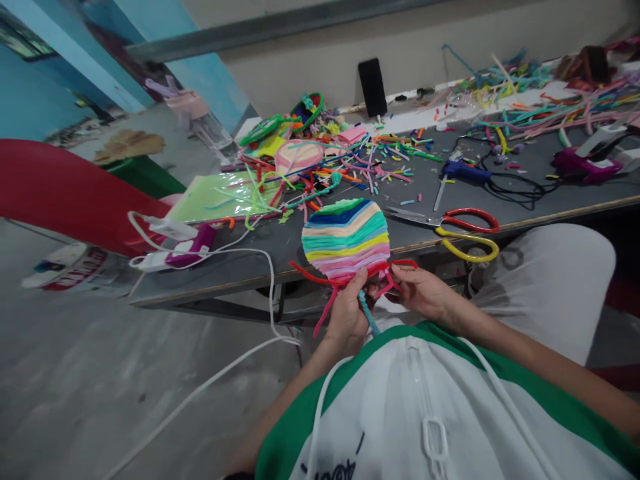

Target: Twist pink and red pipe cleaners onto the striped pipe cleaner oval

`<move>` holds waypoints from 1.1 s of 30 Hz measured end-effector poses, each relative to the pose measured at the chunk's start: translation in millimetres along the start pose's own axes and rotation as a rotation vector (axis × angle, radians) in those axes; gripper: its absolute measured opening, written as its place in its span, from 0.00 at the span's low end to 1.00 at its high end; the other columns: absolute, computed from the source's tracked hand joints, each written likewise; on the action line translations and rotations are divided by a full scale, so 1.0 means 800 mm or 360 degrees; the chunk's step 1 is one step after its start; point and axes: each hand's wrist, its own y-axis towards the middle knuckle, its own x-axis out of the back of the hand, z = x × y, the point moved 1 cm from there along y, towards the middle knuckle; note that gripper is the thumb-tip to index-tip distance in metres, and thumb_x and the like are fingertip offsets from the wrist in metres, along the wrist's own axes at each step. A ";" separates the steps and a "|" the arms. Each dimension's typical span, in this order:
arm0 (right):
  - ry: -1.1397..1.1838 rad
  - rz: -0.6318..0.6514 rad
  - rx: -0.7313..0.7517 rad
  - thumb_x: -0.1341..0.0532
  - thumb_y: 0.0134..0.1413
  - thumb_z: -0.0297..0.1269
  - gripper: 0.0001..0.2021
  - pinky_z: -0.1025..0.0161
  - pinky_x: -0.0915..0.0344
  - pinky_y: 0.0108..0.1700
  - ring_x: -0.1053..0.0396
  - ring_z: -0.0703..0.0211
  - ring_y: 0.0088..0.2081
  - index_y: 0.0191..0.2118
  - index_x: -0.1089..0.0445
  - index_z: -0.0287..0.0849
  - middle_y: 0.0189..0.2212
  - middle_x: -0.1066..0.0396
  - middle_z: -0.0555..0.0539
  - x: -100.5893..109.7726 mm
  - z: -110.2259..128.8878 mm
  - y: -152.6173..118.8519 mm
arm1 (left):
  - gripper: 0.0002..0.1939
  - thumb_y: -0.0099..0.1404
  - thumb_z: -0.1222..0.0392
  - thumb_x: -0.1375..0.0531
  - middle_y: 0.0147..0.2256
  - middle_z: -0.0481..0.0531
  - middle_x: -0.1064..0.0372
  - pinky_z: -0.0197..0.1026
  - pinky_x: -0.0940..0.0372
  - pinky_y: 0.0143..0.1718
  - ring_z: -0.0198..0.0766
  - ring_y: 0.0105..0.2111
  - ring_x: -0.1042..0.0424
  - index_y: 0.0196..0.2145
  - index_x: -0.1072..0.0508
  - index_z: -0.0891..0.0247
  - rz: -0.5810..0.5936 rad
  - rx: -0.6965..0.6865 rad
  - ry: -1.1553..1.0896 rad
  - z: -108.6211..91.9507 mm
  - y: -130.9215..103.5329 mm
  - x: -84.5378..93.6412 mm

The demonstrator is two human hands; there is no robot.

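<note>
A round striped piece made of pipe cleaners point(346, 239) is held at the table's front edge, with green, blue, peach, teal, yellow, pink and red rows. My left hand point(349, 310) is closed on its lower edge, thumb on top. By its fingers a twisted light-blue stem point(367, 312) hangs down. My right hand point(419, 291) pinches a red pipe cleaner point(404, 264) at the lower right of the round piece. Loose red and pink ends stick out to the left. Part of the fingers is hidden beneath the work.
Red-and-yellow-handled scissors point(467, 233) lie right of the work. Behind are a blue glue gun point(466, 172), scattered pipe cleaner scraps point(395, 150), a leaning phone point(373, 87) and a clear bottle point(205, 127). A white cable point(273, 287) hangs over the front edge at left.
</note>
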 end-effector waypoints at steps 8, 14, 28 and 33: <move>-0.0099 -0.0074 0.0103 0.35 0.42 0.39 0.10 0.59 0.37 0.38 0.30 0.57 0.35 0.33 0.29 0.43 0.32 0.25 0.47 0.013 -0.008 0.011 | 0.09 0.52 0.59 0.33 0.21 0.45 0.33 0.34 0.39 0.27 0.28 0.21 0.36 0.26 0.27 0.67 -0.0016 0.0014 -0.0042 -0.001 0.005 0.004; -0.0460 -0.0606 0.0890 0.39 0.48 0.40 0.08 0.60 0.37 0.39 0.33 0.60 0.33 0.35 0.30 0.45 0.33 0.29 0.49 0.024 0.007 0.002 | 0.14 0.54 0.54 0.35 0.18 0.45 0.37 0.33 0.41 0.25 0.28 0.20 0.38 0.21 0.30 0.66 -0.0024 -0.0160 0.0081 -0.004 0.006 0.005; -0.2589 -0.0718 0.1684 0.45 0.59 0.38 0.11 0.53 0.50 0.46 0.36 0.54 0.41 0.41 0.25 0.47 0.37 0.26 0.46 -0.006 0.028 -0.026 | 0.14 0.53 0.54 0.34 0.18 0.45 0.38 0.32 0.42 0.25 0.28 0.21 0.39 0.21 0.32 0.66 0.0027 -0.0188 0.0178 -0.003 0.003 -0.001; -0.2236 -0.0594 0.1274 0.43 0.56 0.42 0.13 0.58 0.42 0.42 0.33 0.55 0.39 0.34 0.23 0.43 0.32 0.27 0.46 -0.005 0.051 -0.028 | 0.16 0.52 0.52 0.34 0.18 0.45 0.36 0.32 0.42 0.24 0.28 0.20 0.38 0.22 0.31 0.67 0.0046 -0.0103 0.0223 -0.002 0.011 0.007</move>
